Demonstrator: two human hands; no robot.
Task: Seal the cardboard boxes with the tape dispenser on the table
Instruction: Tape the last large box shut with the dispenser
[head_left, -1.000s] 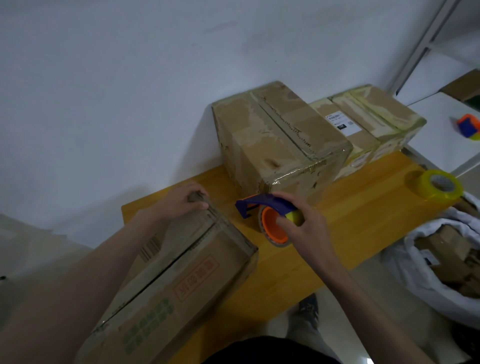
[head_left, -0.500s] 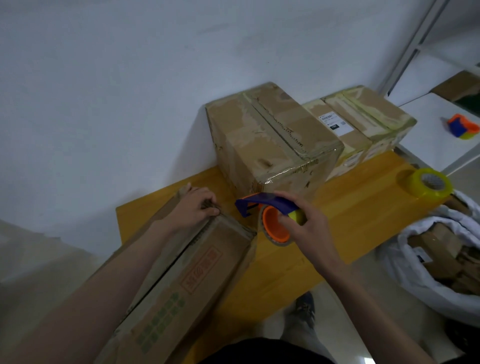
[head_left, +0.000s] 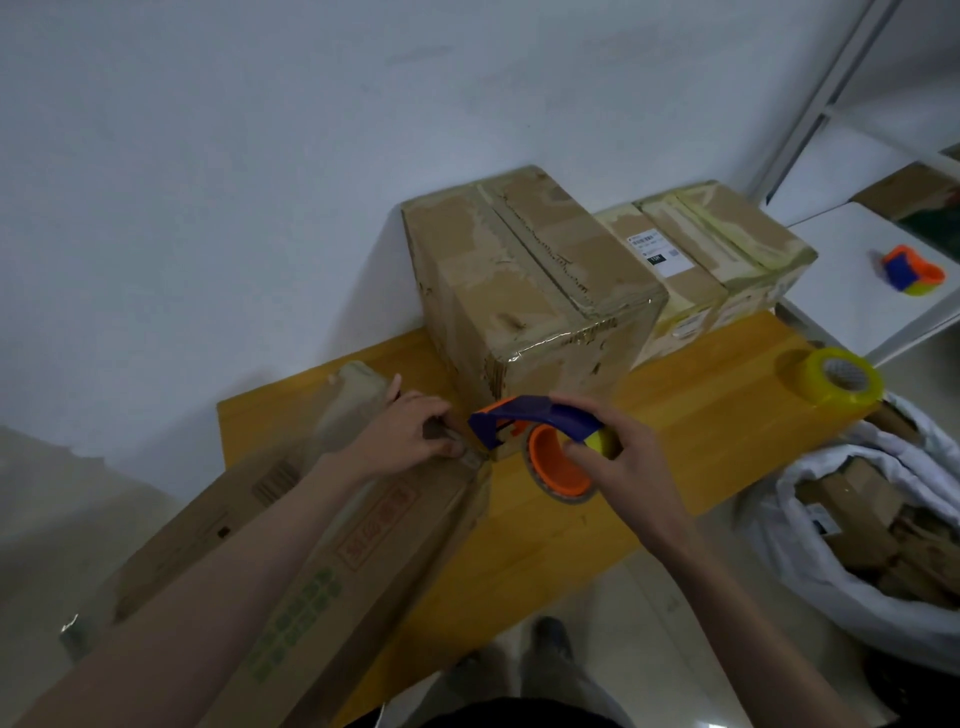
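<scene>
Closer now than a second ago: tape dispenser (head_left: 540, 441) brought up to the far end of the long box (head_left: 332, 525), left hand (head_left: 410, 439) slid forward along the flaps.

From the head view: left hand curled over the far corner, pinching the flaps together. Right hand (head_left: 618, 467) wrapped round the dispenser, blue nose just beside the left fingertips, over the wooden table (head_left: 691, 441). Tape end too small to make out.

Best, probably, to start over the end face, press down, then pull back straight along the seam, flaps pinned throughout.

Beyond: tall box (head_left: 524, 291), two smaller boxes (head_left: 727, 260), spare tape roll (head_left: 831, 382).
</scene>
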